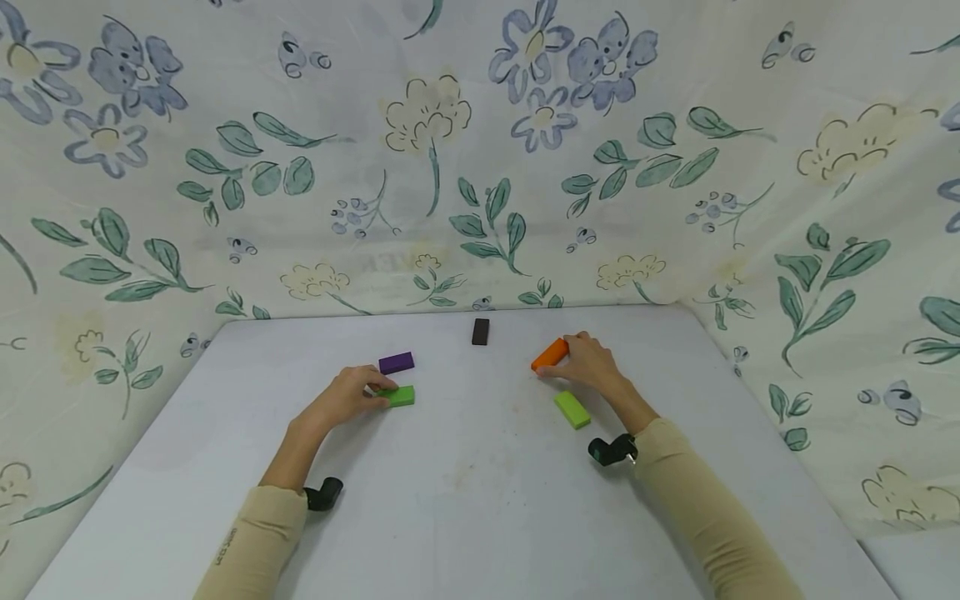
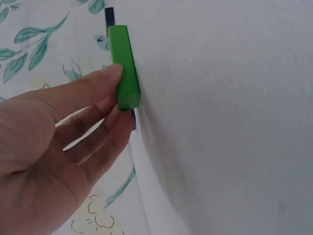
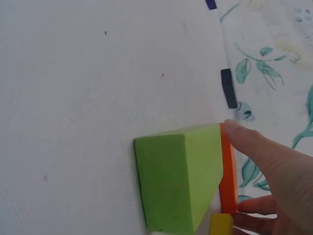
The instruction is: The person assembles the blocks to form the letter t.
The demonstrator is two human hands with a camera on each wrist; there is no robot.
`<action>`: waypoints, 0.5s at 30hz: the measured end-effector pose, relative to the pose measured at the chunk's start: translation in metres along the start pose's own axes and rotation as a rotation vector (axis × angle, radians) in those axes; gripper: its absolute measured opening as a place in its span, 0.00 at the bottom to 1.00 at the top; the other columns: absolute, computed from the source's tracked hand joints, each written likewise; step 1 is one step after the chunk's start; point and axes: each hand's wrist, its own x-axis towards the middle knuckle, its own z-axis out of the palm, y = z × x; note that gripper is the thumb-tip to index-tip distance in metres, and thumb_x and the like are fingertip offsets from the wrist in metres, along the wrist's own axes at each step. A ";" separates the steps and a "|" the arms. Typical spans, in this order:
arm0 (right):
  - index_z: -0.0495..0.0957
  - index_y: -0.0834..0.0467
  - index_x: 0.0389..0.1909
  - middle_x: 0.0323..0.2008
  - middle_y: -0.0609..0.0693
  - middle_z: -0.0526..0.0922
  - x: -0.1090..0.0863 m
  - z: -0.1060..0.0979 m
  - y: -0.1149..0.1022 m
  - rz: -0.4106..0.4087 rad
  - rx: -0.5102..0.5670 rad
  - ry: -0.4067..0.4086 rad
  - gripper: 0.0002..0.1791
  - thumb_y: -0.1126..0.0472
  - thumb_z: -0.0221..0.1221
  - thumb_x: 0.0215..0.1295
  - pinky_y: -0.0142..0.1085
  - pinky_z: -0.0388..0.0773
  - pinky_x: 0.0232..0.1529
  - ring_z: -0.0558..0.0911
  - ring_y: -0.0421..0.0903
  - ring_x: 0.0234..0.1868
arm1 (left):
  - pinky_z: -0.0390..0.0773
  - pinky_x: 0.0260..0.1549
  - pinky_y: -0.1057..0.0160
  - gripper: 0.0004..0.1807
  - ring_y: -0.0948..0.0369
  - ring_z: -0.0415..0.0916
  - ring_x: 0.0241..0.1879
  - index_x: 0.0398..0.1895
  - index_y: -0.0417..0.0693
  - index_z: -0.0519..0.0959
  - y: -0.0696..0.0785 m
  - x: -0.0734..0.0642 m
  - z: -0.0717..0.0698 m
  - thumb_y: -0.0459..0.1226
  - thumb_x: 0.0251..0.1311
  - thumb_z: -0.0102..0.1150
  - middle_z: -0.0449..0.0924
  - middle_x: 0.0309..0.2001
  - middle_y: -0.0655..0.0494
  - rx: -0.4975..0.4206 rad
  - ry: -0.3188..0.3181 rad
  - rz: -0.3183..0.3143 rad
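Note:
On the left side of the table, my left hand (image 1: pixel 348 396) pinches a green block (image 1: pixel 402 396) between thumb and fingers. Just beyond it lies a purple block (image 1: pixel 396 362). Over on the right, my right hand (image 1: pixel 588 362) holds an orange block (image 1: pixel 550 354) by its two ends, thumb at the near end. A lime green block (image 1: pixel 572 410) lies close below that hand and looms large in the right wrist view. Beside the right fingers, a yellow block (image 3: pixel 221 224) shows at that view's bottom edge; the head view hides it.
A black block (image 1: pixel 480 332) lies near the table's back edge, between the two hands. Behind the white table (image 1: pixel 465 517) hangs a flowered cloth (image 1: pixel 420 192). Dark wrist cameras (image 1: pixel 324 495) stick out from both sleeves.

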 end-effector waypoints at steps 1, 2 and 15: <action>0.69 0.67 0.65 0.58 0.66 0.73 0.000 0.000 0.000 0.000 0.000 -0.001 0.50 0.34 0.66 0.53 0.55 0.75 0.56 0.74 0.58 0.52 | 0.82 0.44 0.54 0.13 0.49 0.81 0.44 0.46 0.35 0.84 -0.001 0.000 0.000 0.28 0.55 0.66 0.85 0.43 0.43 -0.003 -0.002 0.004; 0.69 0.67 0.65 0.58 0.66 0.73 0.000 0.000 0.000 0.000 -0.001 -0.001 0.50 0.34 0.67 0.53 0.55 0.75 0.56 0.74 0.58 0.52 | 0.82 0.44 0.54 0.13 0.49 0.81 0.44 0.45 0.35 0.84 -0.001 0.000 0.000 0.28 0.55 0.66 0.85 0.43 0.43 -0.006 -0.001 0.006; 0.71 0.67 0.63 0.55 0.65 0.74 -0.001 0.000 -0.001 -0.006 -0.008 0.006 0.47 0.34 0.66 0.54 0.56 0.75 0.55 0.73 0.58 0.51 | 0.82 0.43 0.56 0.14 0.54 0.79 0.41 0.45 0.35 0.84 -0.006 0.002 0.001 0.28 0.55 0.67 0.84 0.42 0.44 -0.012 -0.006 0.007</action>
